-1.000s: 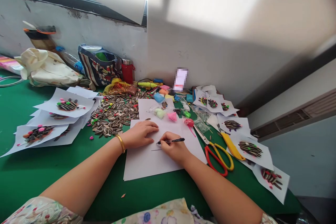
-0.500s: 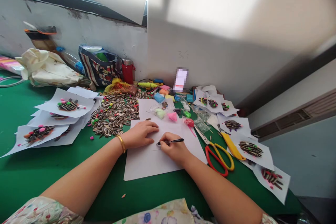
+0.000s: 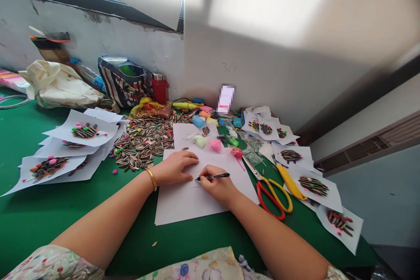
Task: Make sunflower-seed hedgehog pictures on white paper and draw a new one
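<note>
My right hand (image 3: 216, 186) grips a black pen (image 3: 220, 176), its tip on a sheet of white paper (image 3: 183, 210). Short faint lines show on the sheet just below the tip. Flat on the same sheet, with fingers spread, rests my left hand (image 3: 175, 167); it holds nothing. Small bags of coloured clay, among them a pink one (image 3: 215, 145) and a pale green one (image 3: 200, 141), lie on the paper beyond my hands. A heap of striped sunflower seeds (image 3: 144, 142) is spread left of the paper.
Scissors with red and yellow handles (image 3: 275, 197) and a yellow utility knife (image 3: 291, 182) lie right of the paper. Seed-decorated sheets are stacked at left (image 3: 95, 140) and right (image 3: 333, 197). Behind stand a striped bag (image 3: 123, 81), a red flask (image 3: 159, 89) and a phone (image 3: 225, 98).
</note>
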`<action>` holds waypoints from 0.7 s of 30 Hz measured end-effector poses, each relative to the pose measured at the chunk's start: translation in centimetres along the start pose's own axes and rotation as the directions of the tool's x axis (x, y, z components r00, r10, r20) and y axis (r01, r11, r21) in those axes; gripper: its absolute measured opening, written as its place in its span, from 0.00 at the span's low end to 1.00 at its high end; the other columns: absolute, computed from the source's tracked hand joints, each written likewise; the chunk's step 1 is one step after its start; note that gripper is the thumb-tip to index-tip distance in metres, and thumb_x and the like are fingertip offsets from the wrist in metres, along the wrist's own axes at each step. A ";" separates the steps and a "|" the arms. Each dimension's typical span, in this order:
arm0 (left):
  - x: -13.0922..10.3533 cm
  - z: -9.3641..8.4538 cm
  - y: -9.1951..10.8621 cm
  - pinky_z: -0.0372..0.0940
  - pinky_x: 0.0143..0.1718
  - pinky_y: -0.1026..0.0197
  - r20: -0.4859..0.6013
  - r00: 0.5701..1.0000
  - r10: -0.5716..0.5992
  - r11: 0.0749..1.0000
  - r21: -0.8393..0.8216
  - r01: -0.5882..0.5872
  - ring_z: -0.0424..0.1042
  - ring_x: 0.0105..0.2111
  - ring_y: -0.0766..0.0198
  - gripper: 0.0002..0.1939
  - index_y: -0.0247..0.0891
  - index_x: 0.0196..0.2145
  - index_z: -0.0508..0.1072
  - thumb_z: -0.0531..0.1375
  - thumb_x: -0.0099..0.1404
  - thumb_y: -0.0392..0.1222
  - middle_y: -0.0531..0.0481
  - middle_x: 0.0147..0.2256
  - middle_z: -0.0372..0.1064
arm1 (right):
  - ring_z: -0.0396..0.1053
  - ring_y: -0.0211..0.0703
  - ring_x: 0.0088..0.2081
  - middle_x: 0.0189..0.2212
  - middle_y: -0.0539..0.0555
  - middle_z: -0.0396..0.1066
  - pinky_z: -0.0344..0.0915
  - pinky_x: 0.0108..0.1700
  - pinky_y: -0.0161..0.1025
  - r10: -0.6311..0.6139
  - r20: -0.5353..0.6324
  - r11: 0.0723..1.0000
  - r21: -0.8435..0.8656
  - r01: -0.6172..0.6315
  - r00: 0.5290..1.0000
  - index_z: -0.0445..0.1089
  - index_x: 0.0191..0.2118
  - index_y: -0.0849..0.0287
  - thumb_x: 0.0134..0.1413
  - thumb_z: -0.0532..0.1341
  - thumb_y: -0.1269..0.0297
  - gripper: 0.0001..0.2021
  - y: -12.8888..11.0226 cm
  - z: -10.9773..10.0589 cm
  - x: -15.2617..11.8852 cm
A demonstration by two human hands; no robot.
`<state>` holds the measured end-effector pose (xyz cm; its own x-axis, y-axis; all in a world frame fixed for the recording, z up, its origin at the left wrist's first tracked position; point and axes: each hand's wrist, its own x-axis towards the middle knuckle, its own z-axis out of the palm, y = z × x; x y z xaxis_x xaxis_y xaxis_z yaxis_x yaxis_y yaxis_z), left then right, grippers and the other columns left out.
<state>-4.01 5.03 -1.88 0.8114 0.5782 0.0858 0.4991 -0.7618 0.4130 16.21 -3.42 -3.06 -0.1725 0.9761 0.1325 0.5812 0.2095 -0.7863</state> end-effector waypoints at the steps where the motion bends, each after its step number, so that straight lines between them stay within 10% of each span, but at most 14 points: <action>1: 0.0 0.0 0.0 0.58 0.59 0.52 0.002 1.000 -0.001 1.000 -0.001 0.001 0.65 0.57 0.50 0.26 0.42 0.54 0.72 0.66 0.57 0.44 0.45 0.57 0.67 | 0.66 0.37 0.28 0.26 0.47 0.71 0.60 0.31 0.33 0.000 0.000 1.000 0.000 0.000 1.000 0.71 0.29 0.56 0.51 0.58 0.70 0.05 0.0 0.0 0.0; 21: -0.1 0.1 -0.2 0.58 0.59 0.51 0.000 1.000 -0.004 1.000 -0.007 0.004 0.65 0.57 0.50 0.26 0.42 0.54 0.72 0.66 0.57 0.43 0.46 0.57 0.67 | 0.66 0.36 0.28 0.26 0.47 0.71 0.59 0.31 0.33 -0.006 0.005 1.000 -0.011 0.006 1.000 0.71 0.29 0.56 0.51 0.58 0.70 0.05 0.2 0.0 0.1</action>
<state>-4.12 5.08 -2.08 0.8092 0.5815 0.0844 0.5004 -0.7572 0.4199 16.26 -3.26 -3.20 -0.1797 0.9745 0.1342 0.5889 0.2158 -0.7789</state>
